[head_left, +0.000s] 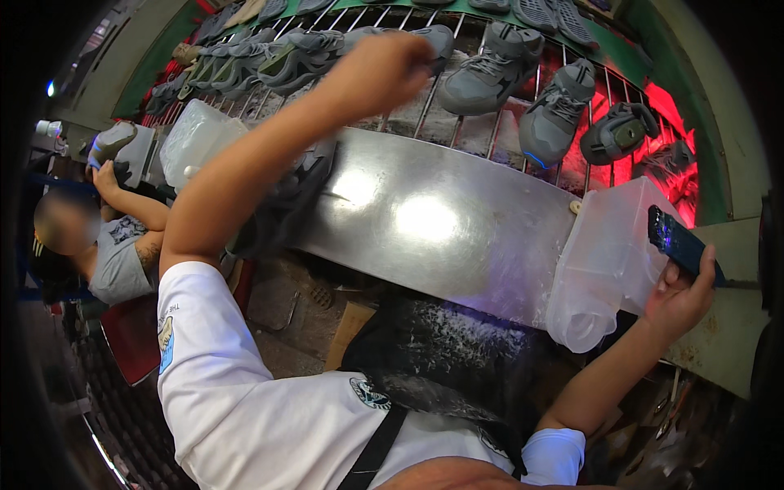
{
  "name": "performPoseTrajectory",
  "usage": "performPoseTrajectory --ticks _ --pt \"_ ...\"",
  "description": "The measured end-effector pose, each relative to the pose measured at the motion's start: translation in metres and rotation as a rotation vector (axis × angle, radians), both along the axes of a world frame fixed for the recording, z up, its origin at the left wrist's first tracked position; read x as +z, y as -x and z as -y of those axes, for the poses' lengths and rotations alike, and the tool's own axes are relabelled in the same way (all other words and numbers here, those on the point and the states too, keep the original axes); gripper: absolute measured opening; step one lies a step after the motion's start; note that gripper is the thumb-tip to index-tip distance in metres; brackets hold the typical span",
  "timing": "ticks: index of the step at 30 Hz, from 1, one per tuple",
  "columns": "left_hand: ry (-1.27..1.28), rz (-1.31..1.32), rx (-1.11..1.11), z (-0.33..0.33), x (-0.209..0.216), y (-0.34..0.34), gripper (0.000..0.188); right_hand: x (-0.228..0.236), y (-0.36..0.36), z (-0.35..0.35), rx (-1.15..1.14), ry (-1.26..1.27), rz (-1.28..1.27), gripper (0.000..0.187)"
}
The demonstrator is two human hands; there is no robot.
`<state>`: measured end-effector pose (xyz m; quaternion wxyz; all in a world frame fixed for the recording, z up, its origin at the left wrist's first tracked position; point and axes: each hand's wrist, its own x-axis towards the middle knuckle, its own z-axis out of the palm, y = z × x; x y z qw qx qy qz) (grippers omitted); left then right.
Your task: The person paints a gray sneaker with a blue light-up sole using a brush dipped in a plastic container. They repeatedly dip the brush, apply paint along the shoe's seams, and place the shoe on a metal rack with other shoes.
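My left hand (pixel 382 72) is stretched far up to a metal wire rack (pixel 457 122), its fingers curled against a grey sneaker (pixel 437 37) lying there. The hand is blurred, so a grip does not show. My right hand (pixel 679 298) is low at the right and holds a dark phone (pixel 680 242) upright, next to a translucent plastic container (pixel 600 261). More grey sneakers (pixel 490 69) lie along the rack.
A shiny metal panel (pixel 433 220) runs below the rack, with a dark shoe (pixel 282 208) under my left forearm. A second plastic container (pixel 196 139) stands at the left. Another person (pixel 114 245) sits there holding a grey shoe (pixel 110 140). Red light glows at the right.
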<state>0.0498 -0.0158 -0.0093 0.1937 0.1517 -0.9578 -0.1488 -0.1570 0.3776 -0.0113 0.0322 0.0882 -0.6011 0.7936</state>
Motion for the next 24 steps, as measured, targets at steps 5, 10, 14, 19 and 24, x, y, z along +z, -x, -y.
performPoseTrajectory --ticks 5,10,14,19,24 --pt "0.015 -0.396 -0.752 -0.133 0.066 -0.053 0.005 -0.001 0.001 -0.005 0.055 -0.016 -0.017 0.034" --pt "-0.057 -0.668 -0.807 -0.178 0.084 -0.069 0.013 0.007 -0.007 0.007 0.007 0.033 0.014 0.031" --pt "-0.044 -0.636 -0.702 -0.19 0.099 -0.083 0.013 0.002 -0.002 0.007 0.061 0.056 0.038 0.031" --pt "0.063 -0.353 -0.333 -0.068 0.061 -0.067 0.034 0.004 -0.002 0.004 0.022 0.015 -0.038 0.033" --pt "0.469 0.156 0.349 0.162 0.017 -0.056 0.073 0.0 -0.004 0.011 -0.011 0.03 -0.008 0.033"
